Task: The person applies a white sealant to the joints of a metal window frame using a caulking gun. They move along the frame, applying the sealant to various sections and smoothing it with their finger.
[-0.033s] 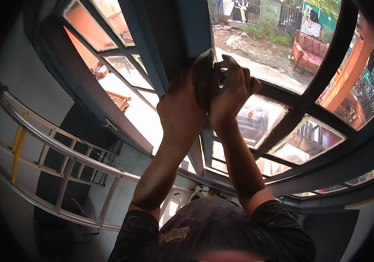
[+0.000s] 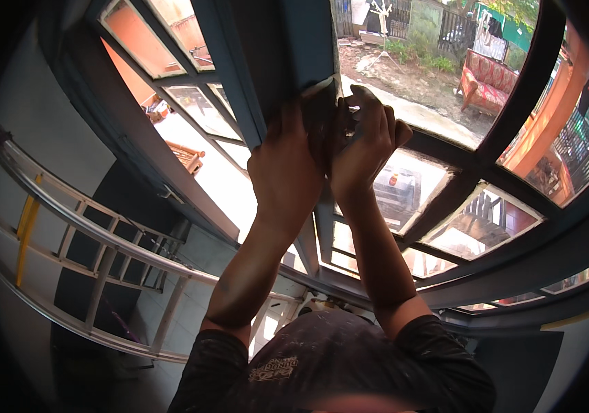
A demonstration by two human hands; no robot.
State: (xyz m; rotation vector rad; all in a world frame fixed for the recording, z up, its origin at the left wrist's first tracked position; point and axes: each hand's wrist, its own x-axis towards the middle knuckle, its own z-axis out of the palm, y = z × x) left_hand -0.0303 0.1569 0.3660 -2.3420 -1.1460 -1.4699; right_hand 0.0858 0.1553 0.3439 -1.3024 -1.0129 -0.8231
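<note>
Both my arms reach up to a dark grey-blue window frame post point(image 2: 256, 62). My left hand point(image 2: 284, 162) is closed, its back toward me and its fingers partly lost in shadow against the post. Between the hands sits a dark, sheet-like piece point(image 2: 320, 113) with a pale upper edge; whether it is sandpaper or cloth I cannot tell. My right hand point(image 2: 370, 141) has bent fingers curled at the piece's right side, beside the glass. Its grip is partly hidden, but the fingers appear closed on the same piece.
An aluminium ladder point(image 2: 102, 237) with a yellow strap point(image 2: 27, 230) crosses the left side. Glazed panes with dark crossbars point(image 2: 470, 172) spread to the right. Through them show a red patterned sofa point(image 2: 488, 79) and a drying rack point(image 2: 382, 17). Below me are floor tiles point(image 2: 195, 299).
The outline of the dark piece between my hands has altered slightly. Both hands stay at nearly the same spot on the frame.
</note>
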